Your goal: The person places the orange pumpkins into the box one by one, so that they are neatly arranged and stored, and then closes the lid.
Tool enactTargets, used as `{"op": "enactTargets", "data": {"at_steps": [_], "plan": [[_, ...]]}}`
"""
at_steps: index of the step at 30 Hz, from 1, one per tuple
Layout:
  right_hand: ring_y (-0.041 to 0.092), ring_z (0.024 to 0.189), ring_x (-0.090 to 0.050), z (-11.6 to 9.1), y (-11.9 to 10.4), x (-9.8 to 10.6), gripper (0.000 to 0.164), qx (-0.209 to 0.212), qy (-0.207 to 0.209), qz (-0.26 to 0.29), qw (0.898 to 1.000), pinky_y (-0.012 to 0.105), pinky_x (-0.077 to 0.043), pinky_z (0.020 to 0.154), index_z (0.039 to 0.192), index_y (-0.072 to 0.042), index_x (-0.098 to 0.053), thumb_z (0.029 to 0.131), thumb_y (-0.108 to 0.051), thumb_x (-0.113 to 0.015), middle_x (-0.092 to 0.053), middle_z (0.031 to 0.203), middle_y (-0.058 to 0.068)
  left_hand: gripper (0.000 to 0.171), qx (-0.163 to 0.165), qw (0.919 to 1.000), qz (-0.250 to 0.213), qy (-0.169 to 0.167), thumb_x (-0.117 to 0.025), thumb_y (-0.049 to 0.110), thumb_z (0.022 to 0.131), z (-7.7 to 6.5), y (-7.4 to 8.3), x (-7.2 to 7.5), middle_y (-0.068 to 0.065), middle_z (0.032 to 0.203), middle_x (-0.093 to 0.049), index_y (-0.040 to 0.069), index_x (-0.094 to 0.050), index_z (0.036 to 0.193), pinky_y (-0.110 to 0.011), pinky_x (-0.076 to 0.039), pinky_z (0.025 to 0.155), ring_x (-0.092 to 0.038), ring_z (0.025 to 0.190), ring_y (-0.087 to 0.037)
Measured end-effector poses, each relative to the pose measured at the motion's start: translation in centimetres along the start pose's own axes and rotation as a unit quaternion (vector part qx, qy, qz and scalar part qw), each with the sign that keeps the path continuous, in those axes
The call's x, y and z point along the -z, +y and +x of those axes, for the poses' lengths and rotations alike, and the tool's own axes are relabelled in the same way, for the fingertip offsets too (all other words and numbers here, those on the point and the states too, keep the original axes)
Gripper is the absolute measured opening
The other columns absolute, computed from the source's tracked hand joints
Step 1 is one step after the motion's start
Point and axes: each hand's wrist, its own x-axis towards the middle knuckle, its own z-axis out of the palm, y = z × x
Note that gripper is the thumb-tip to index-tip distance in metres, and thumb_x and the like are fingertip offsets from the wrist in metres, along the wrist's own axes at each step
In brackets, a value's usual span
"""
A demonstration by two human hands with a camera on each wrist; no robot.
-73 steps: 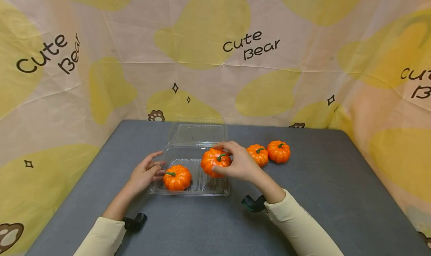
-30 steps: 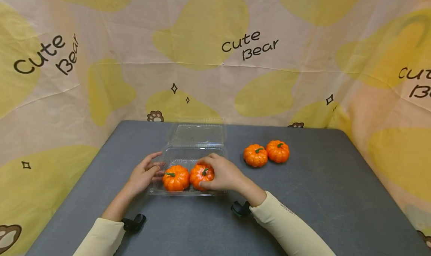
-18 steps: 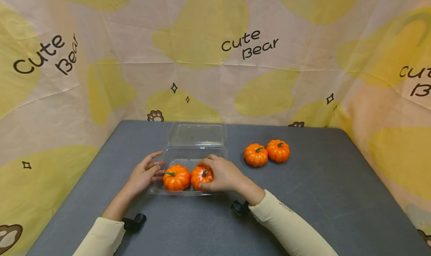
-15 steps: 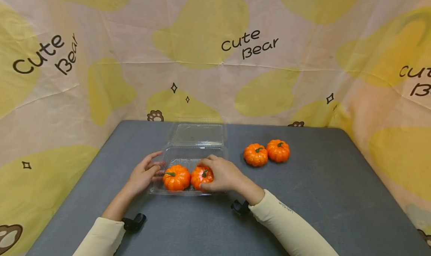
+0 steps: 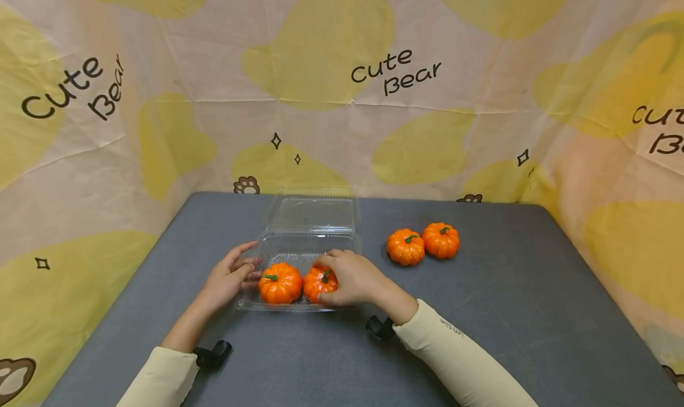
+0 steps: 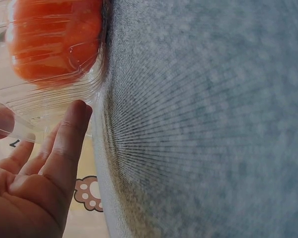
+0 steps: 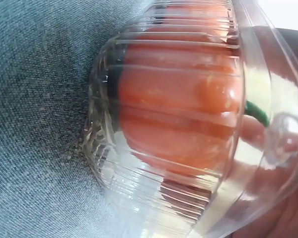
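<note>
Two small orange toy pumpkins sit side by side in the front of a clear plastic clamshell box (image 5: 246, 305). My right hand (image 5: 352, 279) reaches in over the box's right side, thumb and fingers curled round the right-hand pumpkin (image 5: 318, 286). In the right wrist view this pumpkin (image 7: 179, 104) shows through the ribbed wall. The left-hand pumpkin (image 5: 280, 284) lies free, its green stem pointing left. My left hand (image 5: 224, 281) stays at the box's left side; in the left wrist view its fingers (image 6: 69, 136) are extended, fingertips right at the clear wall.
The box's clear lid (image 5: 312, 214) is folded back toward the rear edge of the grey table (image 5: 507, 312). Two more pumpkins, a nearer one (image 5: 405, 247) and a farther one (image 5: 441, 240), stand touching at right. A patterned cloth (image 5: 320, 68) hangs behind.
My right hand has carried its pumpkin left and down into the box, beside the other one. Over the last second it has barely moved. The left hand has kept its place.
</note>
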Motion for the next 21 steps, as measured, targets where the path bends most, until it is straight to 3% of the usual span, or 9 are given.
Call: {"op": "enactTargets", "data": {"at_steps": [14,18,21], "plan": [[0.018,0.095,-0.057,0.0,0.2,0.8,0.053,0.013,-0.010,0.016,1.000,0.028,-0.050,0.075,0.127,-0.017,-0.062,0.077,-0.033,-0.069,-0.060,0.121,0.002,0.052,0.003,1.0000,0.003,0.001,-0.041,0.006,0.099,-0.2,0.0,-0.1,-0.034,0.135,-0.049,0.006,-0.029,0.149,-0.036,-0.059,0.080,-0.068,0.098,-0.024],[0.016,0.091,-0.056,-0.3,0.4,1.6,0.051,0.016,0.000,0.027,1.000,0.027,-0.049,0.071,0.128,-0.020,-0.060,0.080,-0.033,-0.068,-0.060,0.123,0.001,0.052,0.003,1.0000,0.003,0.003,-0.041,0.007,0.099,-0.1,0.1,0.0,-0.034,0.135,-0.049,0.007,-0.029,0.149,-0.036,-0.059,0.080,-0.068,0.098,-0.025],[0.016,0.098,-0.057,-0.6,0.6,2.4,0.050,0.011,0.012,0.033,0.999,0.030,-0.050,0.072,0.129,-0.024,-0.059,0.081,-0.036,-0.068,-0.059,0.126,-0.001,0.052,0.002,1.0000,0.002,0.002,-0.042,0.007,0.099,-0.1,0.0,0.0,-0.034,0.135,-0.049,0.006,-0.029,0.149,-0.036,-0.059,0.080,-0.068,0.098,-0.024]]}}
